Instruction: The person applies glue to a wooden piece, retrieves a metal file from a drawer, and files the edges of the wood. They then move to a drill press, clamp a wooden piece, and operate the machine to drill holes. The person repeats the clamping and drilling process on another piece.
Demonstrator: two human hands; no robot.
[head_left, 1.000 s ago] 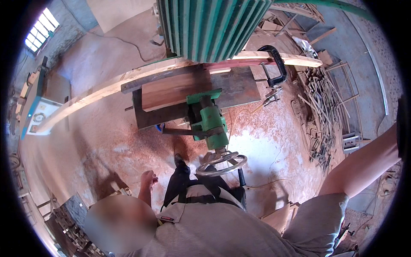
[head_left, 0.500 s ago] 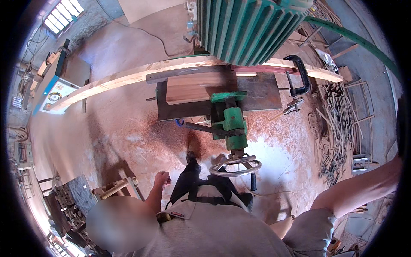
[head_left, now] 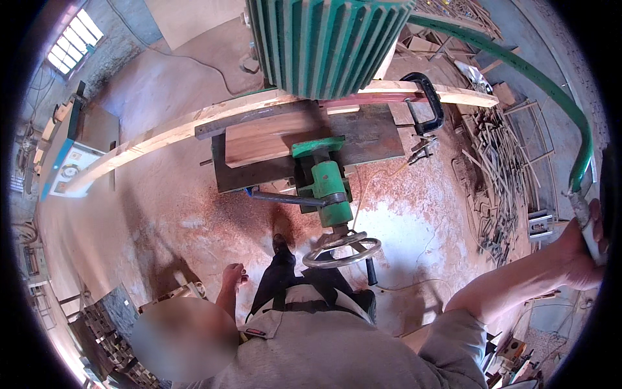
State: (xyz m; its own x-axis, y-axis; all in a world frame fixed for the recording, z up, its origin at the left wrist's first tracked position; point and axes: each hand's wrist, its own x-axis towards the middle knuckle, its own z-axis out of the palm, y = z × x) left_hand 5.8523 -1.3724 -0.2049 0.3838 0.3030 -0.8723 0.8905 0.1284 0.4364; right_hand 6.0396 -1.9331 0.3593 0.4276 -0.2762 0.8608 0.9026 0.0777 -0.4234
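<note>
My right hand, at the right edge, is wrapped round the pale grip of a long green lever. The lever curves from beside a green ribbed motor housing on a machine. Beneath that housing, a reddish-brown wooden block lies on a dark metal table. A green clamp pad stands against the block's near side, and a metal handwheel sits on the clamp's near end. Down at my side, my left hand has its fingers loosely curled, with nothing visible in them.
A long pale beam crosses behind the block, held at the right by a black C-clamp. Thin wood offcuts are piled on the right. A white-and-blue cabinet stands left. Wood shavings cover the floor near my feet.
My right hand has come into view on the grip of the green lever, and more of the lever shows. The view has shifted, so the machine appears farther left. My left hand stays low.
</note>
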